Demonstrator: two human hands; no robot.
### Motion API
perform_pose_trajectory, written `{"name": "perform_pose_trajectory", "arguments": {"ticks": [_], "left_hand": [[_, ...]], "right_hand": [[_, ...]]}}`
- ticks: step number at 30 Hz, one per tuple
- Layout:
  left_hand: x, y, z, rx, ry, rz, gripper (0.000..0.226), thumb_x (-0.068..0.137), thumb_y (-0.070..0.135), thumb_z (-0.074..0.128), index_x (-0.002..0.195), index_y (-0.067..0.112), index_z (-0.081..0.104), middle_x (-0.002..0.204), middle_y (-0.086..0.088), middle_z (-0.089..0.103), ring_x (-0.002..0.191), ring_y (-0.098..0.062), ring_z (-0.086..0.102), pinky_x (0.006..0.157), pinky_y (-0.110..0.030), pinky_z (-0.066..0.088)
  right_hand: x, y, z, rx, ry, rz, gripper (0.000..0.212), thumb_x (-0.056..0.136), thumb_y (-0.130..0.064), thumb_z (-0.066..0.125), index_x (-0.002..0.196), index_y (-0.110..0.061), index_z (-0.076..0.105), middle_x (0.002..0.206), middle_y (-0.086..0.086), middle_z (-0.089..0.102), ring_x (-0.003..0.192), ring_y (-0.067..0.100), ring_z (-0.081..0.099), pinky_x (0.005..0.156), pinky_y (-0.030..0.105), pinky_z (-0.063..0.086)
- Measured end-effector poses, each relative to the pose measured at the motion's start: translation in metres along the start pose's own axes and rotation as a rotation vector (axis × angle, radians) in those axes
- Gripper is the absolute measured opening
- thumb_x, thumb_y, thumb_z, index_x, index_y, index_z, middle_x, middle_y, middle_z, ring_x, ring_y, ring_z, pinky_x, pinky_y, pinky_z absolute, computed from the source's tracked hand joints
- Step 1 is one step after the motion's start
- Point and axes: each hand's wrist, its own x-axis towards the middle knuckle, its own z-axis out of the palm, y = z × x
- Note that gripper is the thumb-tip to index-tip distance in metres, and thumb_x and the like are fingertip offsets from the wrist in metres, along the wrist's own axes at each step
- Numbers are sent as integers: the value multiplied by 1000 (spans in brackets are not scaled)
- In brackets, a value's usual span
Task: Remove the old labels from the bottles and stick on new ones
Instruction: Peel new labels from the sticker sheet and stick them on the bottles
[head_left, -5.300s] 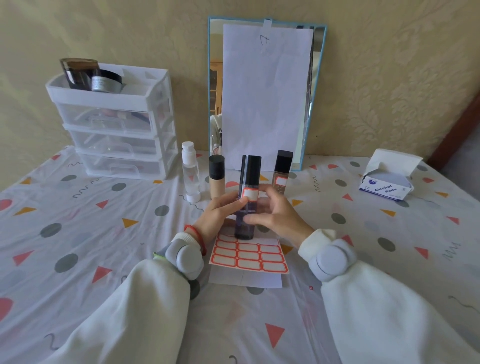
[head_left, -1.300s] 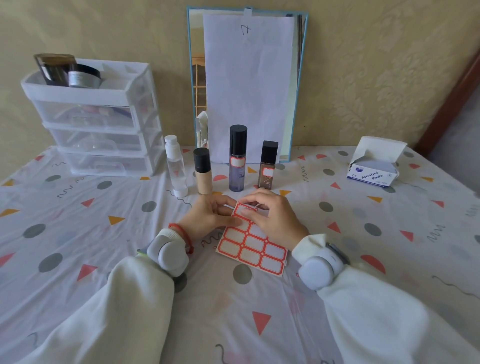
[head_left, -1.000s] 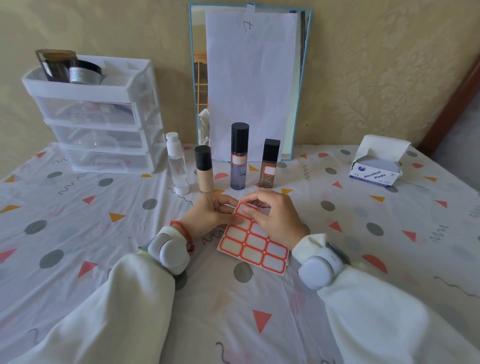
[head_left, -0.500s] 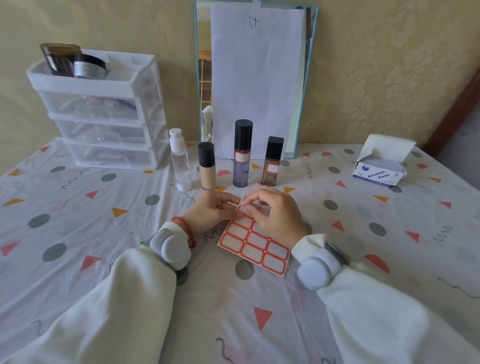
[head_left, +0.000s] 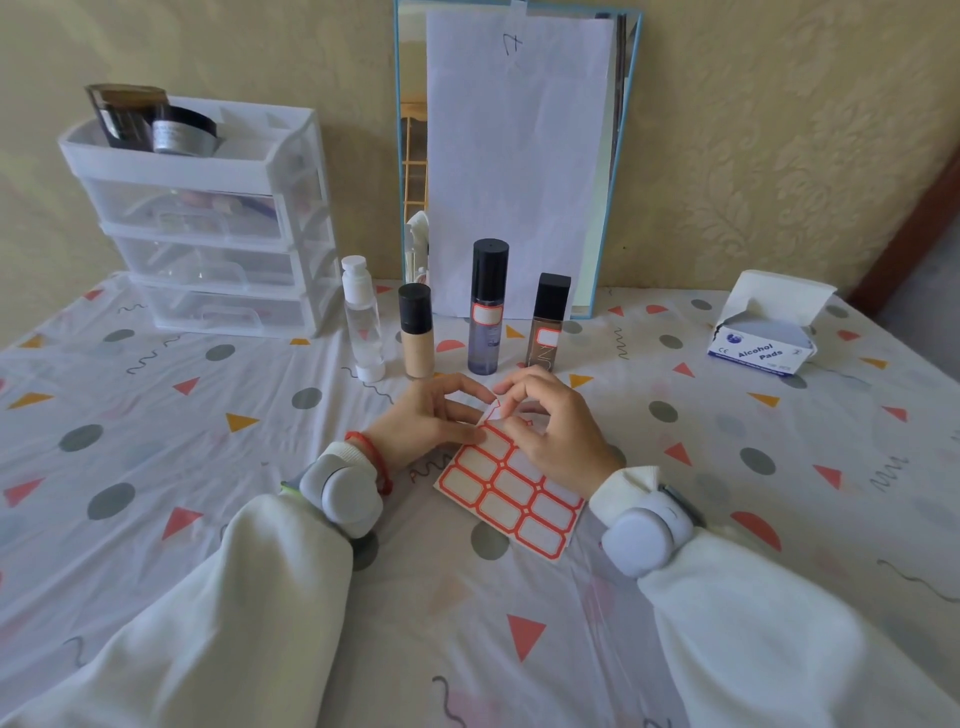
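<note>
— Since half a second back, one red-bordered label (head_left: 492, 411) is curling higher off the glossy sticker sheet (head_left: 506, 491), is it not?

— Yes. The right hand (head_left: 553, 428) is pinching its lifted corner between thumb and forefinger, while the left hand (head_left: 427, 421) is pressing flat fingers on the sheet's far edge, holding nothing.

— Where is the sheet lying?

— Flat on the desk (head_left: 208, 571), on a thin cloth patterned with triangles and dots, between both white sleeves.

— And beyond?

— Four upright bottles are standing in a row: a clear plastic bottle (head_left: 362, 325), a beige bottle (head_left: 416, 332), a tall purple bottle (head_left: 487, 312) and a square brown bottle (head_left: 546, 325); the last two are wearing labels. A mirror (head_left: 410, 156) is leaning behind.
</note>
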Motion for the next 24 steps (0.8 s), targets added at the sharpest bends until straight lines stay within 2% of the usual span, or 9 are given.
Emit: {"name": "perform_pose_trajectory", "arguments": {"ticks": [2, 4, 9, 12, 14, 17, 21, 24], "left_hand": [[0, -1, 0, -25, 21, 7, 19, 88, -5, 58, 107, -2, 61, 102, -25, 70, 94, -37, 69, 83, -42, 58], [0, -1, 2, -17, 50, 7, 15, 92, 3, 56, 101, -2, 66, 103, -25, 69, 93, -36, 68, 85, -41, 57], [0, -1, 4, 90, 138, 30, 13, 89, 3, 61, 95, -7, 66, 94, -24, 69, 78, -24, 70, 75, -29, 59], [2, -1, 4, 116, 192, 17, 12, 89, 4, 62, 93, -7, 66, 84, -18, 70, 65, -13, 70, 62, -20, 57], [3, -2, 3, 150, 222, 3, 10, 89, 7, 63, 90, -1, 67, 79, -12, 71, 62, -10, 68, 59, -18, 56], [5, -4, 0, 207, 249, -16, 8, 89, 12, 64, 89, 5, 68, 78, -6, 72, 63, -9, 68, 61, -17, 55], [7, -5, -1, 273, 264, -22, 7, 89, 17, 64, 85, 14, 69, 79, -1, 71, 66, -9, 68, 63, -15, 54], [7, -5, -2, 308, 273, -12, 8, 89, 15, 64, 82, 17, 68, 82, -2, 70, 72, -12, 68, 70, -20, 56]], "right_hand": [[0, 1, 1, 6, -7, 4, 4, 86, -7, 67, 85, -4, 64, 105, 4, 64, 93, 4, 56, 80, 1, 42], [0, 1, 2, -8, -17, 8, 4, 86, -9, 67, 86, -7, 63, 105, 4, 64, 92, 4, 56, 79, 0, 42], [-1, 3, 3, -14, -46, -23, 6, 84, -8, 68, 81, -7, 64, 105, 2, 63, 98, 9, 57, 84, 8, 45], [-1, 3, 4, -25, -39, -60, 6, 82, -6, 69, 79, -6, 64, 106, 3, 64, 97, 5, 56, 84, 5, 43], [-1, 4, 4, -26, -28, -83, 7, 80, -2, 69, 77, -5, 64, 106, 4, 64, 98, 3, 55, 85, 4, 42], [-1, 5, 3, -5, -16, -86, 7, 79, -1, 69, 77, -4, 63, 104, 1, 63, 99, 1, 55, 86, 5, 42], [-1, 1, 2, 61, -32, -31, 5, 77, -15, 63, 78, -11, 61, 104, -6, 60, 99, 2, 56, 84, 4, 42], [-1, -5, -1, 114, -43, 21, 8, 76, -22, 60, 79, -15, 59, 103, -10, 61, 99, 2, 57, 86, 6, 43]]}}
